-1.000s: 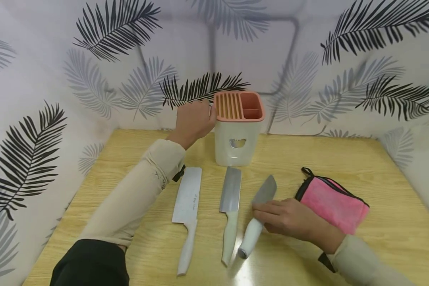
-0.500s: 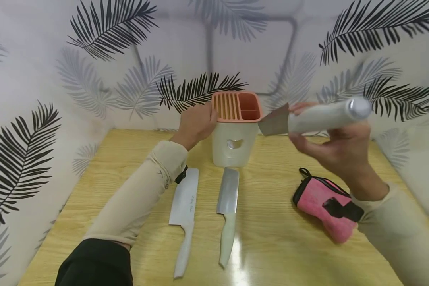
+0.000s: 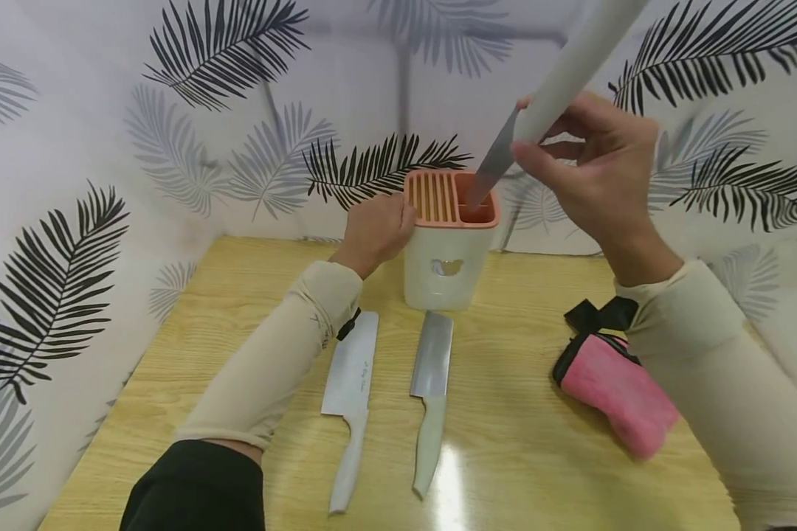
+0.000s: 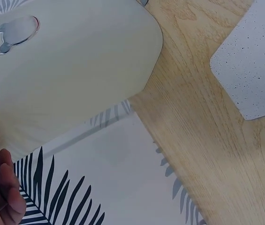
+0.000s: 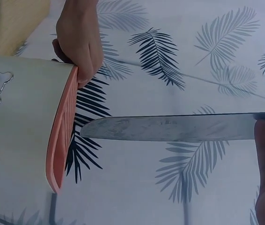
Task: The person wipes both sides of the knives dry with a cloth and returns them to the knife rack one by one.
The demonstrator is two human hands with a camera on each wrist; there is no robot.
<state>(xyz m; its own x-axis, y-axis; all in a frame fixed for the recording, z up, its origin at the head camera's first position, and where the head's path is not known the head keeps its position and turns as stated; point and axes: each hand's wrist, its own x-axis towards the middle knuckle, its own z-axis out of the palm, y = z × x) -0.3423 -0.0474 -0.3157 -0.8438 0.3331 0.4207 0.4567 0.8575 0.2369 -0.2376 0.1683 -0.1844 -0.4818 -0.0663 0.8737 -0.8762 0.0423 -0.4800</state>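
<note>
My left hand [image 3: 375, 230] grips the left rim of a knife holder [image 3: 438, 286], white with an orange slotted top and a bear-shaped window. My right hand [image 3: 601, 166] pinches a kitchen knife [image 3: 567, 85] where handle meets blade, handle up and blade [image 5: 170, 128] slanting down to the left. The blade tip appears over the holder's divided right compartment in the head view. From the right wrist, a gap shows between tip and orange rim [image 5: 57, 154]. In the left wrist view, curled fingers [image 4: 11, 180] lie beside the holder's wall.
A wide white cleaver [image 3: 352, 369] and a smaller grey-bladed knife [image 3: 432, 361] lie side by side on the wooden table [image 3: 518, 442]. To the right is a pink pouch [image 3: 618, 391], partly behind the right sleeve. A leaf-patterned cloth [image 3: 239, 184] stands behind the table.
My right hand has lifted the kitchen knife off the table, swung it up, and turned it blade-down above the holder. The pink pouch has shifted and crumpled slightly. My left hand stays on the holder.
</note>
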